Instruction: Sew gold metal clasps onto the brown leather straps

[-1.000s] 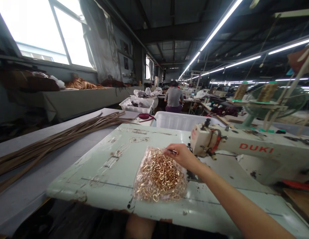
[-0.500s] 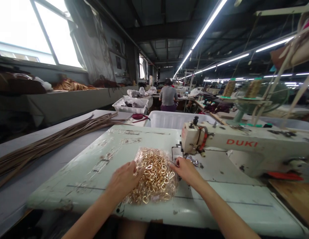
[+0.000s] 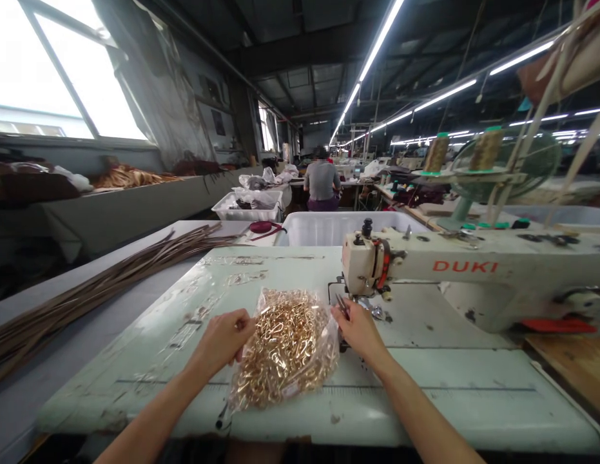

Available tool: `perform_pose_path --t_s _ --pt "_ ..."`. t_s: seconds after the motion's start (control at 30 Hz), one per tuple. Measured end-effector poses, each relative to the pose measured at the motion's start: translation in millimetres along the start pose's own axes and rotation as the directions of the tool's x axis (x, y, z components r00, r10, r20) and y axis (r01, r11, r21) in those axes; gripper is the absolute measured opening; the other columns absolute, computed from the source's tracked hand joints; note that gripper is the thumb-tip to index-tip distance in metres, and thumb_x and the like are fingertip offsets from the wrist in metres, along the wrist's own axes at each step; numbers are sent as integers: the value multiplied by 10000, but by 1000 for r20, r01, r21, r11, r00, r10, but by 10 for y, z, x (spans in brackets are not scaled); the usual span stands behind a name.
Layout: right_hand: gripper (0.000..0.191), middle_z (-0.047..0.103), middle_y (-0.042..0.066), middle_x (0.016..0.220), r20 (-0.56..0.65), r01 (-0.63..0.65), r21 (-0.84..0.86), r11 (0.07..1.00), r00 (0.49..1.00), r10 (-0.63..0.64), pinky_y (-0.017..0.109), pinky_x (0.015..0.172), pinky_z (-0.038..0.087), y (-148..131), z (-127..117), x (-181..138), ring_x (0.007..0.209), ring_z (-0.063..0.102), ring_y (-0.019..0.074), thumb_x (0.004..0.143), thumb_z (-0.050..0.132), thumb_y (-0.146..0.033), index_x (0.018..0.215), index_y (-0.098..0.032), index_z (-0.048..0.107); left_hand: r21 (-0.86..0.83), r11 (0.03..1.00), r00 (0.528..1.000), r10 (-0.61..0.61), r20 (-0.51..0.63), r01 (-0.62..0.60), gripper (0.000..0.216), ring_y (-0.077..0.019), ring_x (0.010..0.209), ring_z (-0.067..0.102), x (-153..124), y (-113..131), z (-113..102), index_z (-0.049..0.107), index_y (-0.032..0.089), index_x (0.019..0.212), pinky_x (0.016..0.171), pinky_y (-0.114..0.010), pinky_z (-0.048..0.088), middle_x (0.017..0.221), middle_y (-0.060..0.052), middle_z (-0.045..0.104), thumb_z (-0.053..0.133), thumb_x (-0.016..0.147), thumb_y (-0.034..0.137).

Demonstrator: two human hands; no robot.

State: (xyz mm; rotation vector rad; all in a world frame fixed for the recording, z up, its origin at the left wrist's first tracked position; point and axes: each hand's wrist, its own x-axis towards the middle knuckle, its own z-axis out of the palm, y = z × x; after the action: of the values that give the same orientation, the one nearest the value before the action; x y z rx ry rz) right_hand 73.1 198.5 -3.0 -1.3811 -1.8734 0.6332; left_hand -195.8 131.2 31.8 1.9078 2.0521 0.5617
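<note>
A clear plastic bag of gold metal clips [image 3: 285,345] lies on the pale green sewing table [image 3: 425,380]. My left hand [image 3: 225,338] is closed, pinching the bag's left edge. My right hand [image 3: 360,328] is closed on the bag's right edge, and a small dark metal piece shows between its fingers. Just right of the bag stands the white DUKI sewing machine [image 3: 464,274], with its needle head close to my right hand.
A bundle of long brown strips [image 3: 111,277] lies on the grey table at the left. A white bin [image 3: 333,227] sits behind the machine, another bin [image 3: 246,205] farther back. A person [image 3: 321,183] sits with their back to me. Thread cones [image 3: 437,153] stand at the right.
My left hand came in and took the bag's left edge. My right hand moved from the bag's top to its right edge. The view shifted down and right.
</note>
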Motion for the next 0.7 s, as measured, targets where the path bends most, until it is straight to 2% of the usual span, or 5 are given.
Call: perform_pose_path --t_s 0.13,0.3,0.4,0.5,0.7 --pt "226 554 -1 603 52 6 -75 997 999 -2 259 539 337 -42 -33 -49 575 513 168 869 432 -336 692 -205 484 126 973 965 211 -155 -193 205 -142 641 558 -151 201 21 510 208 787 636 -254 407 748 18 595 391 896 334" --pt "139 606 47 966 23 174 -194 965 985 -173 288 720 407 -234 -122 -120 825 577 193 852 517 -271 967 -219 577 -56 867 869 495 -11 -495 114 -191 1035 484 -438 469 179 555 234 931 904 -319 391 1101 -33 510 515 878 327" --pt "244 573 18 1120 265 432 -112 895 881 -392 266 793 411 -323 -180 -57 912 585 165 865 503 -184 1072 -280 588 -38 830 830 557 34 -556 209 -207 1020 473 -535 547 261 536 259 1065 915 -363 395 1096 -40 500 556 864 315" --pt "246 609 6 1059 454 554 -51 831 754 -475 248 773 410 -342 -239 67 913 592 159 848 516 -130 1023 -267 622 43 776 776 625 84 -630 279 -223 993 478 -563 570 333 514 264 1137 887 -396 420 1087 -52 497 557 865 308" --pt "129 644 5 925 584 601 -90 794 677 -447 241 664 381 -321 -362 160 812 593 160 869 530 -240 957 -234 623 129 772 777 629 -20 -622 121 -222 924 521 -564 475 530 542 196 987 838 -396 470 964 -58 532 536 875 242"
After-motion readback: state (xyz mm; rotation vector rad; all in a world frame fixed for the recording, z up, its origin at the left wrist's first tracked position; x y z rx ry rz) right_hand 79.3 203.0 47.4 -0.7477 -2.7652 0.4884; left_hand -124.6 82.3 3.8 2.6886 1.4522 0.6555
